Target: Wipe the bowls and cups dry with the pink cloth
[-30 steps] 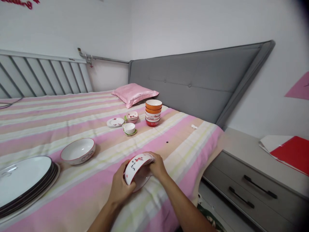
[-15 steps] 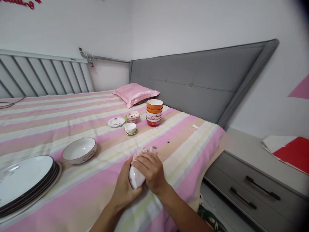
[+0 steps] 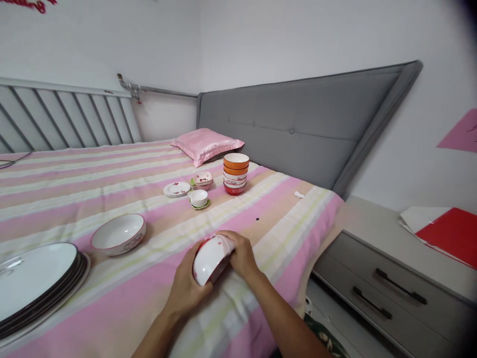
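My left hand (image 3: 185,278) is closed around the side of a small white bowl (image 3: 208,262) with red marks, which is tilted above the bed. My right hand (image 3: 241,252) is at the bowl's right rim, pressing a pale, thin cloth (image 3: 225,243) against it. Whether that is fabric or tissue is hard to tell, and my fingers hide most of it. Left of my hands a larger white bowl (image 3: 119,232) with a red rim rests on the striped bedspread (image 3: 149,298).
At the left lies a stack of large dark-edged plates (image 3: 37,263). Farther back are stacked orange, white and red bowls (image 3: 236,171), small plates (image 3: 176,188), small dishes (image 3: 203,178) and little cups (image 3: 199,197). A pink pillow (image 3: 206,144), grey headboard (image 3: 298,114) and drawer cabinet (image 3: 357,268) border the area.
The bowl has turned in my hands, so more of its white surface and some red show. My right hand has shifted from over the bowl to its right rim.
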`<state>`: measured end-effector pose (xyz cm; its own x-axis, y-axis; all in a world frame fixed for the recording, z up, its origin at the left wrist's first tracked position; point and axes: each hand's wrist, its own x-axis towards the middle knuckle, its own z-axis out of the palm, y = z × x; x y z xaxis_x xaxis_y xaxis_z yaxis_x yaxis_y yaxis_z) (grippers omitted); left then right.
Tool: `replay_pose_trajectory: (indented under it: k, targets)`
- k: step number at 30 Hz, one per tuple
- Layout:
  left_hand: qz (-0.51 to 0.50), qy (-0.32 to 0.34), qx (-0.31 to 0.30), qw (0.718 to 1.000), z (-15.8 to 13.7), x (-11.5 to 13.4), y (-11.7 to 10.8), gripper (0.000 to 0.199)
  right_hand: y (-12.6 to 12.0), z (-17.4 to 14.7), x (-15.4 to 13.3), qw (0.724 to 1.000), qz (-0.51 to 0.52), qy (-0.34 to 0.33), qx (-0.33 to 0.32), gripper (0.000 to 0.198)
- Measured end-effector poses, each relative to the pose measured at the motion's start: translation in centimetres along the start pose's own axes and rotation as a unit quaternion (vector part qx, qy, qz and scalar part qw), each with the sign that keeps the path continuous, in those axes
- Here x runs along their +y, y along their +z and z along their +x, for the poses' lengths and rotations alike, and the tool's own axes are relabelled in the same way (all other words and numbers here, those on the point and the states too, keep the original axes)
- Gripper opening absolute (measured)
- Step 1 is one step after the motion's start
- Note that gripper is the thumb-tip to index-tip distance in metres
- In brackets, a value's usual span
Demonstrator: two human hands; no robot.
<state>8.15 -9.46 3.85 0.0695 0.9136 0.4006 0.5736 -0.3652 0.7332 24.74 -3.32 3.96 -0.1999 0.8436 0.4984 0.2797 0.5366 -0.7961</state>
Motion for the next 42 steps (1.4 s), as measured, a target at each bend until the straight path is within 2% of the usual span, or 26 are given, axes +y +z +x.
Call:
replay_pose_trajectory:
  k: [2, 4, 8, 11, 14, 16, 18, 21, 25, 29, 34, 42]
  targets:
    - [-0.007, -0.004, 0.003, 1.0, 0.1, 0.1, -0.1, 0.074, 0.4, 0.0, 1.0, 0.998, 0.035, 0.053, -0.001, 0.067]
    - [-0.012, -0.007, 0.002, 1.0, 0.2, 0.2, -0.2, 0.072, 0.8, 0.0, 1.7, 0.996, 0.045, 0.075, 0.004, 0.067]
    - [-0.024, 0.004, -0.005, 1.0, 0.1, 0.2, -0.3, 0.071, 1.3, -0.3, 2.1, 0.995, 0.054, 0.083, 0.018, 0.065]
    - [-0.041, 0.02, -0.009, 0.999, -0.2, 0.1, -0.3, 0.071, 1.0, -0.4, 1.2, 0.995, 0.056, 0.069, 0.036, 0.063]
    - [-0.049, 0.03, -0.014, 0.998, -0.5, -0.1, 0.0, 0.074, 0.6, -0.5, -0.6, 0.996, -0.009, -0.036, 0.08, 0.047]
    - [-0.058, 0.03, -0.016, 0.998, -0.6, -0.3, 0.3, 0.077, 0.5, -0.6, -1.8, 0.98, -0.092, -0.14, 0.111, 0.035]
    - [-0.068, 0.021, -0.015, 0.997, -0.6, -0.4, 0.5, 0.077, 0.7, -0.8, -2.7, 0.956, -0.162, -0.217, 0.115, 0.029]
    - [-0.07, 0.01, -0.012, 0.997, -0.5, -0.4, 0.6, 0.074, 1.1, -1.1, -3.3, 0.94, -0.207, -0.254, 0.096, 0.026]
    - [-0.058, 0.015, -0.015, 0.998, -0.3, -0.3, 0.3, 0.07, 1.0, -1.0, -3.1, 0.95, -0.194, -0.236, 0.07, 0.024]
    - [-0.054, 0.028, -0.033, 0.998, -0.2, -0.4, 0.1, 0.075, 0.3, -0.6, -2.5, 0.975, -0.136, -0.169, 0.048, 0.022]
    - [-0.044, 0.016, -0.034, 0.998, -0.1, -0.5, 0.0, 0.075, -0.3, -0.2, -1.8, 0.993, -0.06, -0.101, 0.026, 0.036]
    - [-0.063, -0.001, -0.035, 0.997, -0.1, -0.2, -0.2, 0.075, 0.1, 0.1, -0.1, 0.998, 0.053, -0.021, 0.022, 0.051]
